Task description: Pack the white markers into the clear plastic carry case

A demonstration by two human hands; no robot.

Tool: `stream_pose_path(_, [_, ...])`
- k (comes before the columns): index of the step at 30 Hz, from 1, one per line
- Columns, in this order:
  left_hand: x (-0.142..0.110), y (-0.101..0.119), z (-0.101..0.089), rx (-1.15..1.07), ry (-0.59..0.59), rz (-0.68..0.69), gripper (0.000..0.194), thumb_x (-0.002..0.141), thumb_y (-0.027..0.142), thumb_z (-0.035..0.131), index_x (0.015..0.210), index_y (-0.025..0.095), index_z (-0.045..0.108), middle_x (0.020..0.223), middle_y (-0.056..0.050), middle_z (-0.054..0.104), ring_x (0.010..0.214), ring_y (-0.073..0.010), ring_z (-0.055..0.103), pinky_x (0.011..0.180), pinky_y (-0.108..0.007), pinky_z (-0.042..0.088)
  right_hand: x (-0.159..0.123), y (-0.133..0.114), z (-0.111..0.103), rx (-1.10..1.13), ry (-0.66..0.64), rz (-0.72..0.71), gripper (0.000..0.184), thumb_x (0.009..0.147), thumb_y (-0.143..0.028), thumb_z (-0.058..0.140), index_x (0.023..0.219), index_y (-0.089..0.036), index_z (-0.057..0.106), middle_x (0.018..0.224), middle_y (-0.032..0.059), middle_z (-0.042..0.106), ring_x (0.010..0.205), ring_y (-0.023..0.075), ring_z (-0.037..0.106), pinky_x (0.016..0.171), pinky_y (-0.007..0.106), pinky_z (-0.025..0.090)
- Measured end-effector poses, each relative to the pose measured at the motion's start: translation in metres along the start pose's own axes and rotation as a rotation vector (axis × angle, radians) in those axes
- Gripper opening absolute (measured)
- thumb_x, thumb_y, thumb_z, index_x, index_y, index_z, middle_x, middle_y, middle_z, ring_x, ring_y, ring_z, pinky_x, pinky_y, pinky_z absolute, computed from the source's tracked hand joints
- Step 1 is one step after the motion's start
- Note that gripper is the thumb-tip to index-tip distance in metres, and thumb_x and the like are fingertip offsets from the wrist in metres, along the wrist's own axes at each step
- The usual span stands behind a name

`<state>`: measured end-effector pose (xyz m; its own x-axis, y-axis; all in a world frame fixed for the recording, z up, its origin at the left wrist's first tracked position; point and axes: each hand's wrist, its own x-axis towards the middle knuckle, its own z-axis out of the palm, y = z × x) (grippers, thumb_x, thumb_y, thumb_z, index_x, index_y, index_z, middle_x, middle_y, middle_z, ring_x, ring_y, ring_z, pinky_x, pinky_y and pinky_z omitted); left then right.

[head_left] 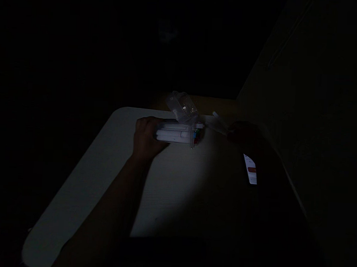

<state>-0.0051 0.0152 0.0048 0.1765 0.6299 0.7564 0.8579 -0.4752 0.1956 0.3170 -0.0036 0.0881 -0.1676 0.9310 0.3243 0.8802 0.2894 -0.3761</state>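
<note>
My left hand (147, 134) is wrapped round the closed end of a clear plastic case (192, 140) lying on its side above the table. White-barrelled markers (172, 134) fill it, and a few coloured tips, red, blue and green, show at its mouth. The clear lid (182, 106) hangs open on the far side. To the right of the mouth, my right hand (242, 133) is closed on a slim white marker (219, 120), tilted up to the left and apart from the case. Deep shadow hides most of the right fingers.
A lit phone (250, 170) lies on the pale table (104, 173), partly behind my right forearm. The table's rounded corner is at the far left. A wall (324, 101) runs along the right. Most of the surroundings are too dark to make out.
</note>
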Motion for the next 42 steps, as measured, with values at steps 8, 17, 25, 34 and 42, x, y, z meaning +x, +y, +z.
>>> stream_pose_path(8, [0.0,0.003,0.003,-0.033,0.056,0.001,0.048,0.066,0.042,0.07,0.106,0.02,0.054,0.102,-0.01,0.061,0.1,-0.0293,0.055,0.088,-0.045,0.042,-0.003,-0.021,-0.024,-0.089,-0.032,-0.016,0.017,0.077,-0.026,0.062,0.089,-0.018,0.071,0.089,0.0079,0.071,0.083,0.0224,0.066,0.078,0.036,0.051])
stream_pose_path(17, [-0.002,0.0,0.005,-0.006,0.04,-0.014,0.053,0.065,0.048,0.071,0.107,0.021,0.053,0.104,-0.01,0.061,0.1,-0.0291,0.055,0.088,-0.046,0.042,-0.008,-0.052,-0.041,0.035,0.035,-0.06,0.017,0.078,-0.024,0.06,0.092,-0.02,0.07,0.094,0.0044,0.071,0.086,0.0199,0.066,0.081,0.035,0.051])
stream_pose_path(25, [-0.002,0.0,0.005,-0.029,0.046,0.004,0.05,0.067,0.044,0.071,0.107,0.02,0.053,0.104,-0.011,0.061,0.101,-0.0297,0.055,0.089,-0.046,0.041,-0.013,-0.066,-0.046,0.128,0.131,-0.022,0.02,0.08,-0.02,0.061,0.098,-0.015,0.07,0.097,0.0054,0.072,0.088,0.0178,0.067,0.083,0.031,0.051])
stream_pose_path(34, [-0.004,-0.001,0.006,-0.04,0.035,-0.02,0.047,0.066,0.043,0.07,0.104,0.02,0.054,0.102,-0.01,0.06,0.1,-0.0295,0.054,0.088,-0.046,0.041,-0.02,-0.081,-0.053,0.116,0.4,0.033,0.023,0.084,-0.02,0.061,0.104,-0.015,0.07,0.093,0.0042,0.072,0.081,0.012,0.067,0.073,0.024,0.053])
stream_pose_path(42, [-0.006,-0.008,0.01,-0.009,0.071,0.06,0.049,0.065,0.039,0.072,0.107,0.02,0.055,0.104,-0.009,0.062,0.099,-0.0278,0.056,0.088,-0.042,0.042,-0.027,-0.08,-0.048,0.189,0.609,0.018,0.028,0.087,-0.03,0.057,0.107,-0.015,0.068,0.101,0.0048,0.069,0.076,0.0104,0.065,0.068,0.023,0.052])
